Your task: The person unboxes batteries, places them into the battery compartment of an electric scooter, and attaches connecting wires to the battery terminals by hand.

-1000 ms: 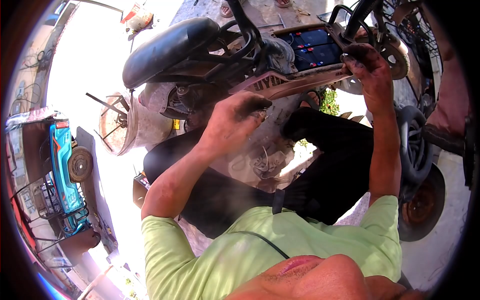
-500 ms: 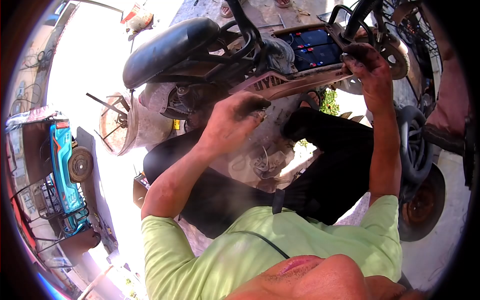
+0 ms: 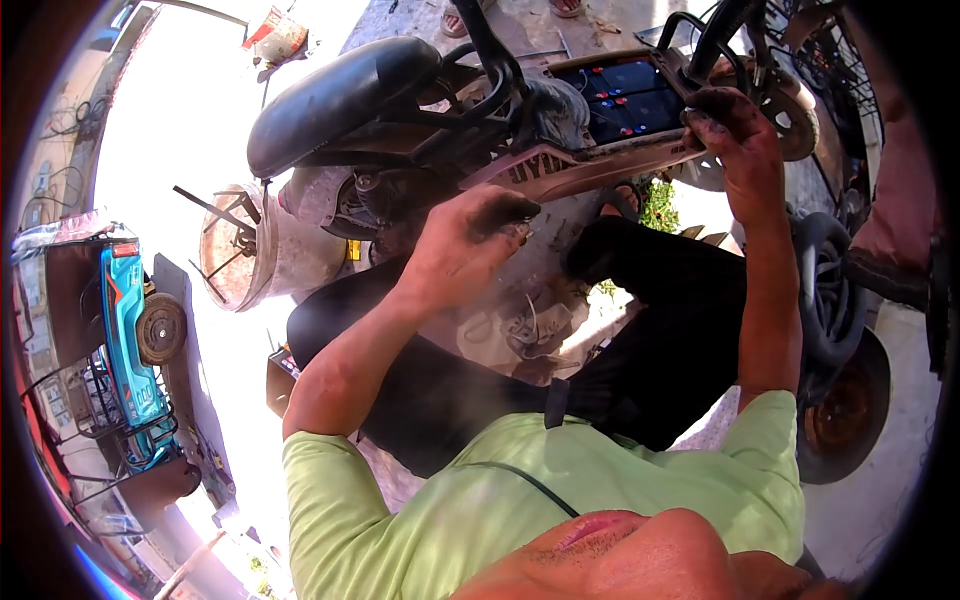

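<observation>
A: Where's the electric scooter [image 3: 585, 170]?

B: Across the upper middle of the frame, its long black seat [image 3: 335, 105] reaching toward the upper left. The deck is open at upper centre-right, and dark batteries [image 3: 635, 95] with small red and blue terminals sit inside.

A: And the left hand [image 3: 450, 245]?

B: Near the middle, just below the scooter's lettered side panel [image 3: 540, 170] in the picture. The fingers are bent and blackened, the thumb close beneath them. I can't tell whether the tips meet or hold something small.

A: The right one?

B: The right hand [image 3: 745, 145] is at upper right, just beside the front end of the open deck. Its fingers are curled and dirty too; whether they pinch the edge or anything else, I can't make out.

A: What's around them?

B: A pale bucket [image 3: 305, 255] stands left of centre, with a dark metal frame [image 3: 240, 235] at its left side. A blue cargo vehicle [image 3: 130, 340] is at the far left. A tyred wheel [image 3: 850, 415] is at lower right.

A: Anyone else about?

B: Sandalled feet [image 3: 465, 18] show at the top edge, well apart from both hands.
</observation>
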Demonstrator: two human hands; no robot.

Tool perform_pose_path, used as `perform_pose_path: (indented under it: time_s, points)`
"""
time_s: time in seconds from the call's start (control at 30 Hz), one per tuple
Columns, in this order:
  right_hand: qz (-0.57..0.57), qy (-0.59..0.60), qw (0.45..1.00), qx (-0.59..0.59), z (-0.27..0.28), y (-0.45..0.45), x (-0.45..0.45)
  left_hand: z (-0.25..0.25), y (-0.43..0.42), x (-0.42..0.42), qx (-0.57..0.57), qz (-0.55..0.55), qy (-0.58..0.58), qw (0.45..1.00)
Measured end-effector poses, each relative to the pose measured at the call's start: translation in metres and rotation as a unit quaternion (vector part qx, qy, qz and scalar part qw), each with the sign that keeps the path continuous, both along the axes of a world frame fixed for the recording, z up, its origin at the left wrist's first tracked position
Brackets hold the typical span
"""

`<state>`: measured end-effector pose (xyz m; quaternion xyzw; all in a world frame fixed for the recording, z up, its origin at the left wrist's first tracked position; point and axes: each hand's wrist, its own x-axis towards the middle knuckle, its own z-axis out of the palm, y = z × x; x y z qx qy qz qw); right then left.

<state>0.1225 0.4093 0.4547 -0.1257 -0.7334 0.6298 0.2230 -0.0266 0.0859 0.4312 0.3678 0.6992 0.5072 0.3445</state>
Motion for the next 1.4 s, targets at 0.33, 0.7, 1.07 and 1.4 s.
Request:
perform_pose_path:
  time_s: [0.33, 0.7, 1.07, 1.4]
  points:
    - [-0.012, 0.018, 0.984, -0.178, 0.001, 0.001, -0.002, -0.001, -0.001, 0.001, -0.002, 0.002, -0.004, 1.0]
    - [0.106, -0.14, 0.917, -0.358, -0.06, 0.087, -0.031, 0.004, -0.004, 0.0, -0.023, 0.006, 0.003, 1.0]
    - [0.064, -0.432, 0.779, 0.45, -0.163, 0.082, -0.094, 0.001, -0.013, -0.003, 0.03, -0.011, 0.126, 0.991]
    - [0.062, -0.483, 0.715, 0.501, -0.165, 0.076, -0.11, 0.006, -0.017, -0.012, 0.003, -0.045, 0.181, 0.983]
